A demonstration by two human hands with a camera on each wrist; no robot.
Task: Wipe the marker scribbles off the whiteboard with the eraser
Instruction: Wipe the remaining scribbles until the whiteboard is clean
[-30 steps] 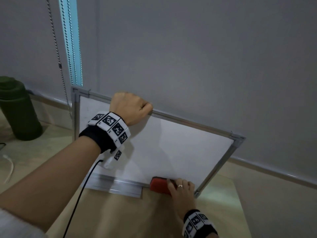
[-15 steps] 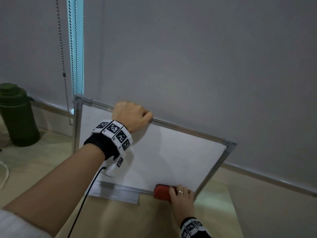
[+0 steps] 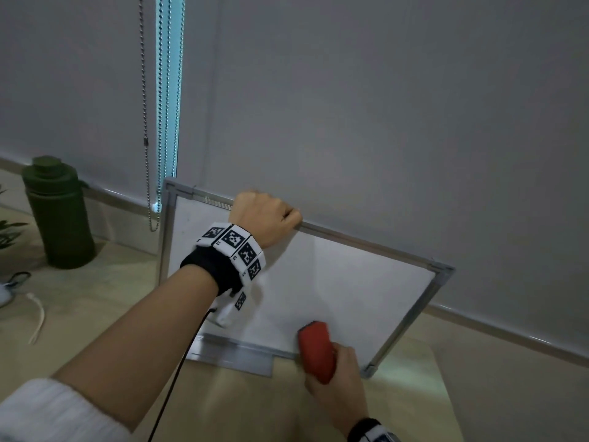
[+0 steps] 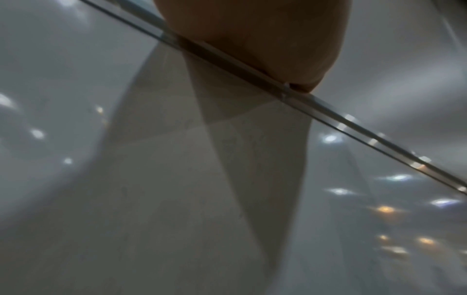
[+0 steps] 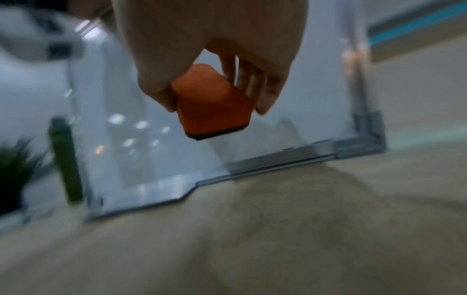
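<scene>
A white whiteboard (image 3: pixel 334 288) in a silver frame leans against the grey blind on the wooden table; I see no scribbles on its face. My left hand (image 3: pixel 266 218) grips its top frame rail (image 4: pixel 252 68). My right hand (image 3: pixel 338 378) holds the red eraser (image 3: pixel 317 349) in front of the board's lower edge, near the right corner. In the right wrist view, thumb and fingers pinch the eraser (image 5: pixel 213 105) by its sides, dark felt face down, lifted off the table and apart from the whiteboard (image 5: pixel 156 119).
A dark green bottle (image 3: pixel 59 215) stands at the back left, with a plant (image 5: pixel 12 169) beside it. Bead chains (image 3: pixel 146 122) hang from the blind left of the board. A white cable (image 3: pixel 38 317) lies on the table at left. A black wire (image 3: pixel 178 371) runs from my left wrist.
My right hand has lifted the eraser from the table at the board's bottom edge and turned it end-up. The left hand kept its grip on the top rail.
</scene>
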